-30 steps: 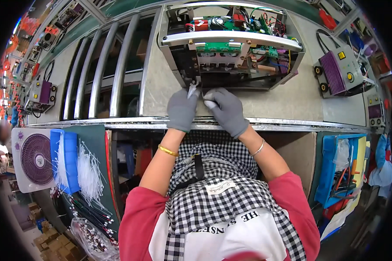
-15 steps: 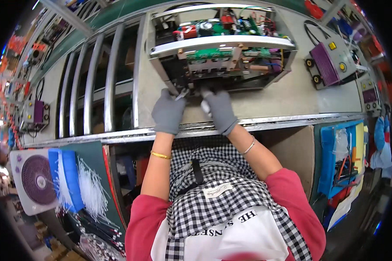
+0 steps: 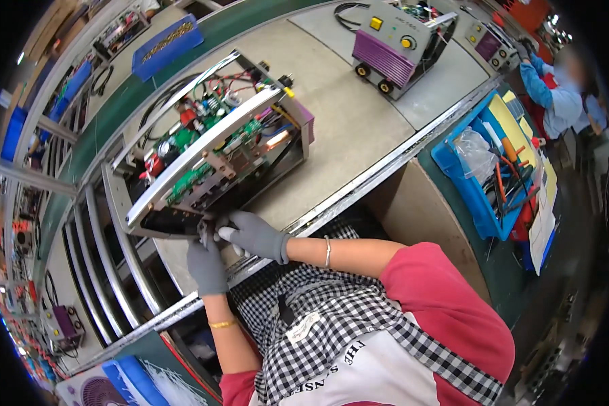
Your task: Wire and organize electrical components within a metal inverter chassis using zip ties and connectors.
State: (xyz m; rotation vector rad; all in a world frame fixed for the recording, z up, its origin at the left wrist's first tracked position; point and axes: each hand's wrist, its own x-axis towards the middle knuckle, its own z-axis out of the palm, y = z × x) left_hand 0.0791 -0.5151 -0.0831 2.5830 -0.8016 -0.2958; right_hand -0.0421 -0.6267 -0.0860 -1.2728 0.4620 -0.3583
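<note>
An open metal chassis [image 3: 206, 152] with green circuit boards, wires and red parts stands on the bench. My left hand [image 3: 207, 265], in a grey glove, is at its lower near-left corner, fingers pointing up and closed together at the frame. Right beside it is my right hand [image 3: 256, 238], also gloved, its fingers curled in and its pale thumb tip towards the left fingertips. The two hands nearly touch. What their fingertips grip is too small and partly hidden to make out.
Metal rollers [image 3: 105, 260] run left of the chassis. A purple and grey machine [image 3: 392, 44] with yellow controls stands further right. A blue tray [image 3: 477, 210] of hand tools sits beyond the bench edge [image 3: 331, 203]. At the far right is another person [image 3: 555, 101]; a blue bin [image 3: 168, 46] is at the back.
My view has turned, so bench and chassis now slant and lie further left. My hands have come closer together at the chassis's lower left corner, the right one reaching across towards the left.
</note>
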